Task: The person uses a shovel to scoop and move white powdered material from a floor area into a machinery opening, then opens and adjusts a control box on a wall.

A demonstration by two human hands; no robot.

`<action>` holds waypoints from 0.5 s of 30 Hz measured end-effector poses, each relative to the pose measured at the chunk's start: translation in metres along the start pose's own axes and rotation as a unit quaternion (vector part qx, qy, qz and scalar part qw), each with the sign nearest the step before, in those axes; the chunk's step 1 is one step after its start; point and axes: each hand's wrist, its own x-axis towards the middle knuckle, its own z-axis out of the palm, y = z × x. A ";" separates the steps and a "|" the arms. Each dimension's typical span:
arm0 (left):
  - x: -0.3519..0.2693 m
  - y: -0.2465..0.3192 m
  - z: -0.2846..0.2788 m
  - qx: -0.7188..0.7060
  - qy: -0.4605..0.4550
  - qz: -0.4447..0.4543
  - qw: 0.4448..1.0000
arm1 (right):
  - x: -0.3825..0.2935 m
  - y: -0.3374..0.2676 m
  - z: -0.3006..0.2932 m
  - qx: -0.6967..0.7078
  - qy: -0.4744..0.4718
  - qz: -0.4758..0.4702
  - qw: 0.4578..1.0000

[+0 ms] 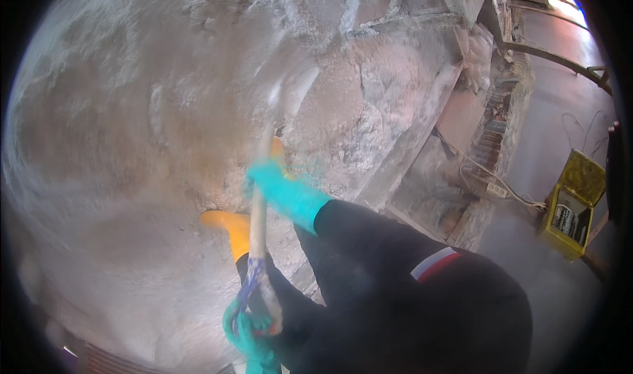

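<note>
A long-handled shovel (258, 225) runs up the middle of the view, its pale shaft dusted and its D-shaped grip at the lower end. My right hand (272, 181), in a turquoise rubber glove, is closed around the shaft partway down and blurred by motion. At the bottom, my left hand (249, 329) wears a matching glove and grips the D-shaped handle. The shovel's blade (292, 90) is blurred against the pale powdery material (188, 92), so its load cannot be told. My yellow rubber boots (240, 230) stand in that material, partly behind the shaft and glove.
A heaped powder bank spreads ahead and to the left. Along the right run a dusty beam (415, 132) and a broken brick edge (494, 112). Beyond lie a cable with a socket block (496, 190) and an open yellow metal box (568, 213) with electrical parts. Dust hazes the view.
</note>
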 end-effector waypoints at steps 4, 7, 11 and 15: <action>-0.005 0.001 -0.011 0.128 0.019 0.037 0.991 | -0.006 0.007 0.022 -0.022 0.037 0.066 0.997; 0.012 -0.031 0.025 0.015 0.100 -0.057 0.993 | 0.024 -0.001 0.002 -0.031 0.028 0.030 0.999; 0.054 -0.038 0.087 -0.036 0.050 -0.074 0.995 | 0.079 -0.037 -0.028 -0.083 0.104 0.043 0.990; 0.071 -0.089 0.076 -0.080 0.064 -0.118 0.988 | 0.092 -0.044 -0.025 -0.135 0.143 0.052 0.979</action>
